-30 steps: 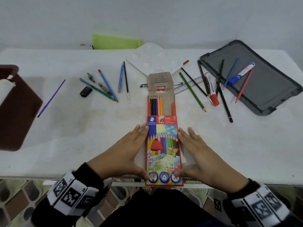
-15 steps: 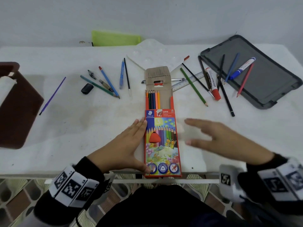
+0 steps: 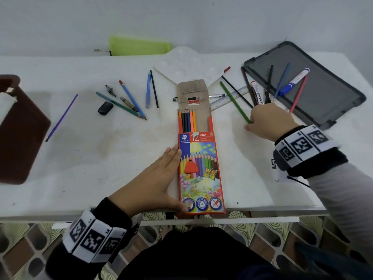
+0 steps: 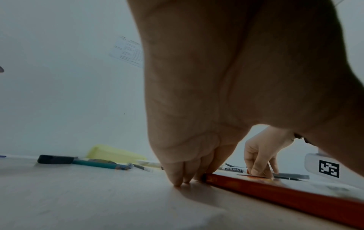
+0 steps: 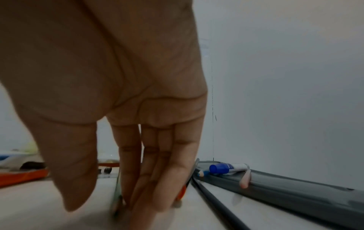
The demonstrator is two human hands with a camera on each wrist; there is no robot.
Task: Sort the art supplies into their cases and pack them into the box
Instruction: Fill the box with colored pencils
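Note:
The colored pencil box (image 3: 199,174) lies open at the table's front edge, with several pencils showing in its upper half. My left hand (image 3: 155,178) lies flat against the box's left side, fingers straight (image 4: 177,177), thumb at the bottom corner. The box's red edge (image 4: 275,196) runs beside those fingers. My right hand (image 3: 264,120) reaches over the near end of a green pencil (image 3: 234,102) to the right of the box. Its straight fingers (image 5: 141,191) touch the table beside the pencil (image 5: 117,186), with the thumb spread apart from it.
A grey tray (image 3: 333,102) at the back right holds a blue marker (image 3: 294,81) and pencils. A red whiteboard marker (image 3: 256,93), black pencils and a ruler (image 3: 228,100) lie by my right hand. Brushes, blue pencils and an eraser (image 3: 105,108) lie left; a brown case (image 3: 20,134) far left.
My right hand has left the box's right side and moved away to the right, down onto the green pencil. The left hand stays against the box.

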